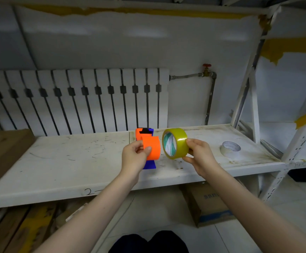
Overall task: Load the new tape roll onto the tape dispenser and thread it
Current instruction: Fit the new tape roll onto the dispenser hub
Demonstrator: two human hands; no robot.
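My left hand (134, 156) grips an orange and blue tape dispenser (148, 147) above the white shelf, its orange curved hub facing right. My right hand (198, 155) holds a yellowish clear tape roll (180, 143) by its outer rim, upright, with its printed green and white core facing the dispenser. The roll sits just right of the dispenser's hub, with a narrow gap between them. Both are lifted a little above the shelf surface.
The white shelf board (75, 161) is scuffed. A nearly used-up tape roll (229, 149) lies flat on it to the right. A brown cardboard piece (0, 152) rests at the left end. A radiator (75, 101) is behind, a cardboard box (208, 203) below.
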